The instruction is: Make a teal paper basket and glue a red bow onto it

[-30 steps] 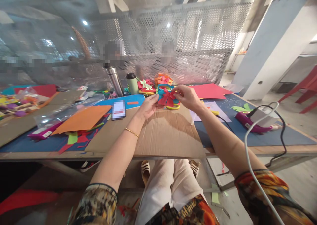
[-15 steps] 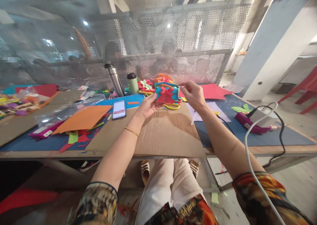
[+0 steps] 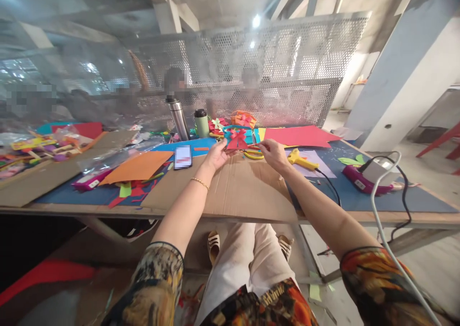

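Note:
My left hand is closed around the left side of a small blue paper basket with a red paper bow on its front. The basket is held just above the cardboard sheet. At its lower right my right hand has its fingers pinched together; a thin reddish sliver shows at the fingertips, too small to name. Yellow-handled scissors lie under and behind the basket. A yellow glue gun rests on pale paper just right of my right hand.
Behind stand a steel flask and a green bottle, with an orange paper basket beside them. A phone and orange paper lie left. Red paper, a purple power strip and a white cable are right.
My right hand has dropped from the basket's upper right side to its lower right. The glue gun, mostly hidden before, now shows. My left hand still holds the basket, and the view has shifted slightly.

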Demonstrator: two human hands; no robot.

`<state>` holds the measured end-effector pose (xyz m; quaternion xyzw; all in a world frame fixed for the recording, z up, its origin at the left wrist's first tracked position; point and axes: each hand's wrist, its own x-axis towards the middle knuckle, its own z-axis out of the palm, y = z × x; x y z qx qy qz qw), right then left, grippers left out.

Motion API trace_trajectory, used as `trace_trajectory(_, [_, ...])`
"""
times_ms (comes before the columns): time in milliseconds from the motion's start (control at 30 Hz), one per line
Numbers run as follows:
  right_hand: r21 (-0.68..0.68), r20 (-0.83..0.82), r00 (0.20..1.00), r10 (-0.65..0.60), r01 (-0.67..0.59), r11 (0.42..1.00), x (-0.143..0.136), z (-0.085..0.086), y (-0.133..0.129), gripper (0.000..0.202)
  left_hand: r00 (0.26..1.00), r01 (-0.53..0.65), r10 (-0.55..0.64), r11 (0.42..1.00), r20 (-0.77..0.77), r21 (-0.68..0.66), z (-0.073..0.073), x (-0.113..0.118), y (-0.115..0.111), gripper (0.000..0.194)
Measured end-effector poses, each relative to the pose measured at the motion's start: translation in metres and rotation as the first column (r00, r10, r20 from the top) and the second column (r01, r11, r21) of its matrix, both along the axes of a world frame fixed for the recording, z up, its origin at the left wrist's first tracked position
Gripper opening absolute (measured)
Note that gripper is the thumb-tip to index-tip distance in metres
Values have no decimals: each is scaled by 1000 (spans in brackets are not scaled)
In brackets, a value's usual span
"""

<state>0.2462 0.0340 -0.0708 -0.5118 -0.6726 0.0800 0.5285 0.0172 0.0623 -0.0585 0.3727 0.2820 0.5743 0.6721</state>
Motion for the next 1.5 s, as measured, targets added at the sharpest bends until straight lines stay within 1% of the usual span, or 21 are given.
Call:
trace_trajectory(167, [-51,-37,999,4,-6,999,-4,-1,-1,19,1000,6,-6,1000,-9,2,-3,1,0,15])
trace_trajectory(300, [-57,-73,997,12,-17,998,-4,2,-4,22,1000,27,-26,999,-18,19,-1,3,-1,19])
trace_trajectory(533, [-52,-105,994,19,-25,998,-7,9,-11,26,995,90,-89,995,-50,29,-1,9,-6,21])
trace_trajectory(700, [-72,-96,995,29,-36,997,-10,10,-14,34,984,159,-154,986,-92,49,-2,12,-9,13])
trace_trajectory(833, [-79,-94,995,33,-41,996,-10,9,-13,33,975,193,-183,978,-127,72,-3,11,-9,15])
trace_trajectory(1100, [-81,-100,995,23,-32,996,-9,5,-6,24,969,212,-201,975,-142,65,-4,11,-9,11])
trace_trajectory(1500, [-84,-104,994,14,-23,996,-9,5,-5,22,975,191,-181,979,-128,66,-4,12,-11,9])
